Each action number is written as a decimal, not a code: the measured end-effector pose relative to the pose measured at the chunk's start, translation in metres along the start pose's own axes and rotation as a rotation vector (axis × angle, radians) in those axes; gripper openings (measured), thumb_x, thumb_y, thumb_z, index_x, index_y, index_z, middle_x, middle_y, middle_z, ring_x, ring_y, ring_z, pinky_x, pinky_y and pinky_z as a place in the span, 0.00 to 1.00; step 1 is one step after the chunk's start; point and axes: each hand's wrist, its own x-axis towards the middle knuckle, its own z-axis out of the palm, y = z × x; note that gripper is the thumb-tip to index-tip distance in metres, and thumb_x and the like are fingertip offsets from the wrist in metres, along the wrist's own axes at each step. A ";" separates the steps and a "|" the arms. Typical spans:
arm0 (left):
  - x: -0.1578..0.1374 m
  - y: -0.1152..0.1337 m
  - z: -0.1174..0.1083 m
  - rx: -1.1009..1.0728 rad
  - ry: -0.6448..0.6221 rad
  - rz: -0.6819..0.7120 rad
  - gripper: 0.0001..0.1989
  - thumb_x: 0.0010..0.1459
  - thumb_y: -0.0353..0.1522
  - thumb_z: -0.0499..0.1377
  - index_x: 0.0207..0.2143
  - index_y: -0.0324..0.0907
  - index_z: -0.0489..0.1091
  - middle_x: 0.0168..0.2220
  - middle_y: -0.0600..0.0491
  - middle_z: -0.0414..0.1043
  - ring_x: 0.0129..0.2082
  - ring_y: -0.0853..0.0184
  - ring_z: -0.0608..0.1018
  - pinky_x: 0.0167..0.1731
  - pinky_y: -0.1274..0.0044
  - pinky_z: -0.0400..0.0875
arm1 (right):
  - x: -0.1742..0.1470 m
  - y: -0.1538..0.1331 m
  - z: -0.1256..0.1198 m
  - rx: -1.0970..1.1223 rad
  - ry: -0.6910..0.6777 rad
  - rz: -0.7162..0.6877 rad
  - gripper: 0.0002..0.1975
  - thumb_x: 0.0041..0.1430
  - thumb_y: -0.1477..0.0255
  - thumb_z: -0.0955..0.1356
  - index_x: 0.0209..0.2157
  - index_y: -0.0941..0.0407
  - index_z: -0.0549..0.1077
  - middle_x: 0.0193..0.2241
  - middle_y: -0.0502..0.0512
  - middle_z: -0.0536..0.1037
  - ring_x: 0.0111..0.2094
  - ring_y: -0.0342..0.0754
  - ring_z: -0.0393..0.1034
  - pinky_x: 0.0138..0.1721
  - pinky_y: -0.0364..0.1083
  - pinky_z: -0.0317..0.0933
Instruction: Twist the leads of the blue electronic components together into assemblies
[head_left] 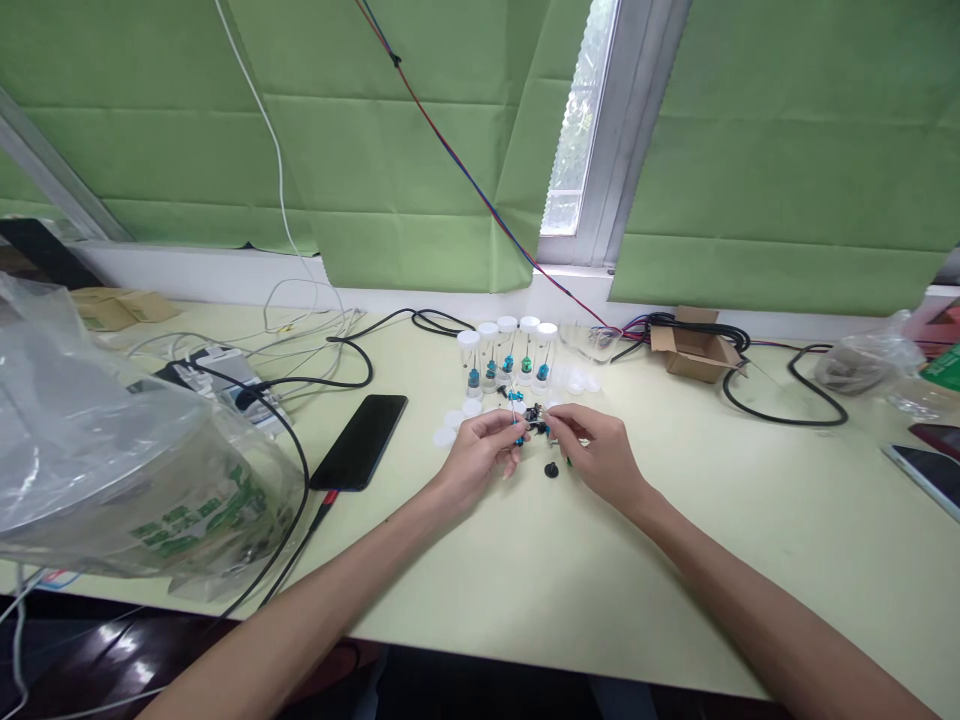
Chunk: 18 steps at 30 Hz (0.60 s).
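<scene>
My left hand [487, 447] is closed in a pinch on a small blue part with a thin metal pin [519, 437]. Close by, my right hand [589, 440] has thumb and forefinger pressed together over a cluster of small black parts [534, 412]; what lies between them is too small to name. A round black piece [551, 470] rests on the table below the fingertips. Just beyond the hands, more small blue parts [515, 396] lie loose. Behind them stand several clear vials with white caps [469, 362], holding blue or green pieces with thin pins.
Left of my hands lies a black phone [360, 442], beside dark cables and a large plastic-wrapped container [142, 470]. White caps [444, 436] are near the vials. An open cardboard box [697, 355] and coiled black cable [795, 415] sit at the back right of the table [480, 580].
</scene>
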 end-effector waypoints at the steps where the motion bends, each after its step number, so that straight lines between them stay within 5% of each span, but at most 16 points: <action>1: 0.000 0.000 0.000 0.000 0.001 0.000 0.12 0.51 0.36 0.67 0.33 0.36 0.74 0.29 0.52 0.71 0.19 0.76 0.68 0.15 0.82 0.61 | 0.000 -0.001 0.000 0.019 -0.006 0.021 0.07 0.64 0.71 0.66 0.34 0.57 0.75 0.26 0.52 0.76 0.24 0.43 0.68 0.27 0.42 0.64; 9: -0.001 0.004 0.003 -0.036 0.001 -0.022 0.12 0.49 0.35 0.68 0.32 0.36 0.74 0.29 0.52 0.71 0.18 0.77 0.68 0.14 0.82 0.59 | 0.001 -0.004 -0.001 0.103 -0.048 0.066 0.09 0.65 0.69 0.64 0.35 0.57 0.75 0.26 0.52 0.75 0.21 0.41 0.66 0.25 0.42 0.63; 18: 0.000 0.004 0.002 -0.125 0.004 -0.061 0.11 0.49 0.33 0.68 0.32 0.35 0.73 0.29 0.53 0.71 0.18 0.78 0.68 0.15 0.83 0.59 | -0.001 -0.003 -0.002 0.052 -0.089 -0.023 0.11 0.66 0.72 0.63 0.46 0.56 0.75 0.37 0.57 0.79 0.35 0.47 0.74 0.34 0.45 0.70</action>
